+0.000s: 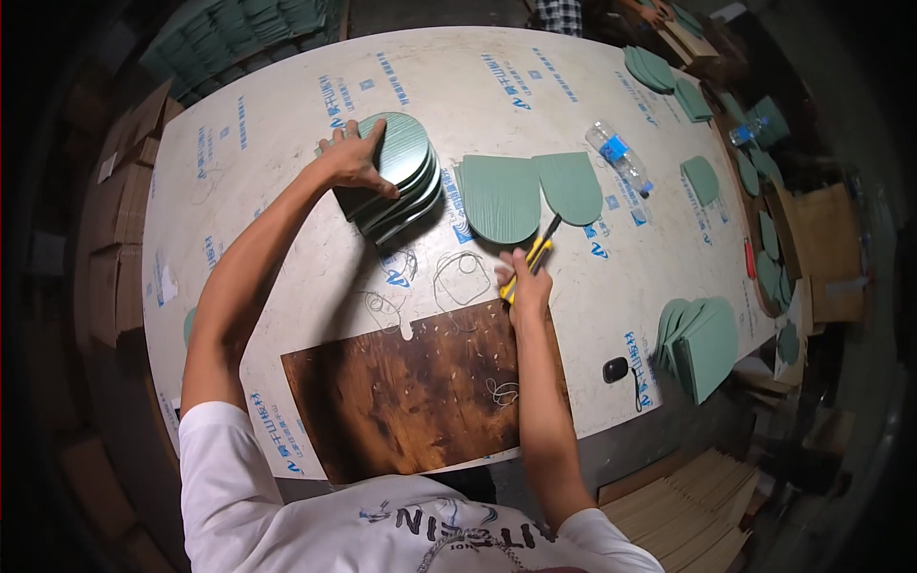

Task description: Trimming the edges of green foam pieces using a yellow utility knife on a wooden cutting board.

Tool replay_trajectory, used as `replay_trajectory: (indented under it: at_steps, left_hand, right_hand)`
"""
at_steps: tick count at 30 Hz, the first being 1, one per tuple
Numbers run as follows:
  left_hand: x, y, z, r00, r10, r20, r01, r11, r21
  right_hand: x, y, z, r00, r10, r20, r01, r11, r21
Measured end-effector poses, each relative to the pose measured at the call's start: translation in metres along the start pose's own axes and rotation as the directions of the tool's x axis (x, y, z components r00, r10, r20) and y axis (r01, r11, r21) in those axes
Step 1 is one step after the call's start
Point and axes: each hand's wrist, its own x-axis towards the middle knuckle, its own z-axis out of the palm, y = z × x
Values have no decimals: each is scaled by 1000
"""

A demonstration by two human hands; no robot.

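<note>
white shirt front [411, 535] fills the near edge, and just past it a dark brown board [420, 401] lies flat on the pale counter [439, 86], scattered with light flecks.

up to the left now: the left hand [358, 160] spreads over a staggered stack of green pieces [406, 148], thumb toward the near side; that grip is touching, though whether it squeezes i can't tell. over to the right hand [527, 280], and that grip is closed around a yellow cutter [541, 253], right in front of the green pile [501, 196] mid-counter.

how far along? partway, i'd judge: green pieces already sit grouped, with the left-hand stack, the middle pile and a fanned set [702, 349] at the right edge, while the stack under the hand looks uneven, so squaring it up seems left. no cut shows on the pieces.

and the directions! the cutter's long axis slants, dark tip aimed away and rightward, near the rounded end of the right-hand green piece [573, 186]. the middle pile runs lengthwise to and from the person, rounded end near, straight end far. the held stack's rounded end seems turned away and rightward.
</note>
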Motion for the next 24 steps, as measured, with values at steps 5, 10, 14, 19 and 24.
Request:
replay_trajectory:
  at_steps: [5, 10, 14, 19, 24]
  left_hand:
    - [-15, -34, -13, 985, -10, -172, -1, 998, -63]
    - [-88, -15, -40, 901, 224, -371, -360, 864, -353]
    - [-184, 8, 9, 897, 405, -176, -438, 771, -462]
    - [-287, 66, 121, 768, 613, 187, -582, 789, -198]
    - [-349, 103, 194, 683, 676, 278, -693, 719, -47]
  right_hand:
    - [-118, 31, -71, 989, -45, 144, 123, 795, -594]
    - [-231, 79, -136, 848, -240, 473, 529, 332, -781]
    - [-271, 122, -178, 915, -157, 371, 403, 367, -838]
    - [-313, 166, -265, 884, -462, -70, 85, 306, -948]
    - [-391, 220, -404, 796, 17, -605, -345, 834, -430]
